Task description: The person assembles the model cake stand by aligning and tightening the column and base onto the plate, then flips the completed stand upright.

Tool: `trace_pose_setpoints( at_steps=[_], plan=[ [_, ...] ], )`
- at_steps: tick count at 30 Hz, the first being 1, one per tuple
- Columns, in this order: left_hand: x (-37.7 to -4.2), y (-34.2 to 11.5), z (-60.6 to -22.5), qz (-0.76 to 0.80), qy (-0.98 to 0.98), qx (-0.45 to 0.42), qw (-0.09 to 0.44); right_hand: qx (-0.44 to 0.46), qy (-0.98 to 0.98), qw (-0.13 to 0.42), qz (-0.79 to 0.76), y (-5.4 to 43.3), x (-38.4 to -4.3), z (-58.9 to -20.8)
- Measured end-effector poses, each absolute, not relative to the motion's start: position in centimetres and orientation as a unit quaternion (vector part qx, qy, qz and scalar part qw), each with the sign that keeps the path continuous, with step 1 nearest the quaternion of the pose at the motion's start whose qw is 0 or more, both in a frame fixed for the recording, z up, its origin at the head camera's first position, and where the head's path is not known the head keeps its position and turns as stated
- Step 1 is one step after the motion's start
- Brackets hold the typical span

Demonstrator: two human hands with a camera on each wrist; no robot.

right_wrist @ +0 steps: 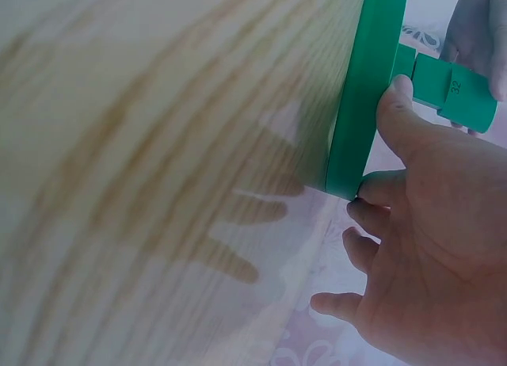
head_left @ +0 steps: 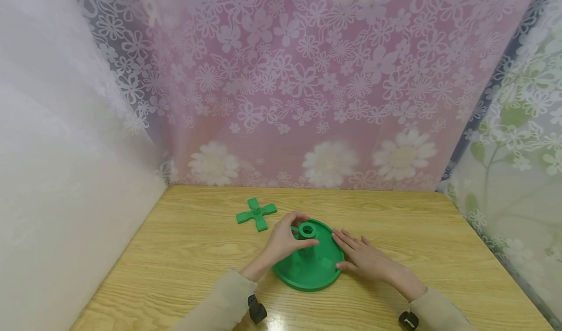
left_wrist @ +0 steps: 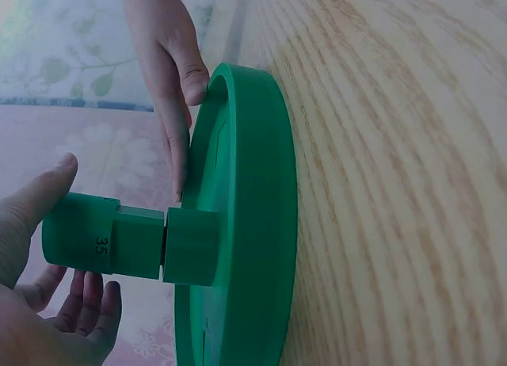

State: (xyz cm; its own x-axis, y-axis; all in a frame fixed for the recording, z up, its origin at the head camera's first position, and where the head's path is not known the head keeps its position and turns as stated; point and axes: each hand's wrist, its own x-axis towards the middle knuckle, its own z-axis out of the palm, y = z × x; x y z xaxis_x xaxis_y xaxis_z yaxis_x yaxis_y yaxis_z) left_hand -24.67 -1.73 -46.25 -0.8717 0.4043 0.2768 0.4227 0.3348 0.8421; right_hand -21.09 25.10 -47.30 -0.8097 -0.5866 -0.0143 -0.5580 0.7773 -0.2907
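My left hand (head_left: pixel 283 240) pinches a green hollow cylinder (left_wrist: pixel 87 231) between thumb and fingers. The left wrist view shows "35" printed on its wider upper part; "32" is on the side facing my right wrist. The cylinder stands upright over the short central post (left_wrist: pixel 192 245) of a round green tray (head_left: pixel 313 278), a thin dark line showing between the two. My right hand (head_left: pixel 366 260) rests at the tray's right rim, its fingers fairly straight and its thumb over the edge. The tray lies flat on the wooden table.
A green cross-shaped piece (head_left: pixel 256 214) with a small central peg lies on the table (head_left: pixel 193 253) behind and left of the tray. Flowered curtains (head_left: pixel 307 77) hang along the table's back and right edges, and a pale sheet (head_left: pixel 79 150) hangs at the left.
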Motion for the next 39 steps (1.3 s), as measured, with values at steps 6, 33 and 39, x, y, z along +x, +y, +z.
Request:
trace_pose_setpoints(
  at_steps=[6,33,39],
  plan=[
    [-25.1,-2.0,-46.7,-0.513,-0.815,-0.271,0.001,-0.306,0.941,0.050,-0.138,25.2,-21.1,-47.4],
    [-24.6,-1.7,-46.8,-0.550,-0.796,-0.253,0.016,-0.300,0.943,0.053,-0.135,25.0,-21.0,-47.2],
    [-24.6,-1.7,-47.1,-0.531,-0.812,-0.240,0.029,-0.300,0.943,0.053,-0.136,25.0,-21.0,-47.2]
  ],
)
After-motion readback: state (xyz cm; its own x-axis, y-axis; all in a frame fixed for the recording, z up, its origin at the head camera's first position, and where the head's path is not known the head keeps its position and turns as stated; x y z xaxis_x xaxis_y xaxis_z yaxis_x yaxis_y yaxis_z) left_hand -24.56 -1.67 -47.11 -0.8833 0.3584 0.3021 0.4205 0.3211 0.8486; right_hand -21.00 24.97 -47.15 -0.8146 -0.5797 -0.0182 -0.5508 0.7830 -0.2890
